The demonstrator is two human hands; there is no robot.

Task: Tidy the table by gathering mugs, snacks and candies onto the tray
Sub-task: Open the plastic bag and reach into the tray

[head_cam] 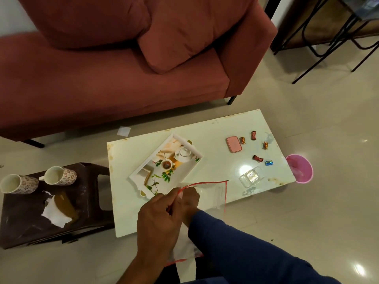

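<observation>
A white tray (134,175) with a printed teapot picture lies slanted on the white table (127,214), nothing on it. Several wrapped candies (258,158) are scattered at the table's right end. Two patterned mugs (60,175) lie on their sides on a dark stool (24,228) left of the table. My left hand (155,218) and my right hand (189,199) are together over the table's near edge, both pinching a clear plastic bag with a red rim (217,193). The left hand partly covers the right hand.
A pink tin (234,144) and a clear glass dish (251,176) sit among the candies. Torn tissue and a brown wrapper (59,210) lie on the stool. A pink bin (300,168) stands at the table's right end; a red sofa (102,89) is behind.
</observation>
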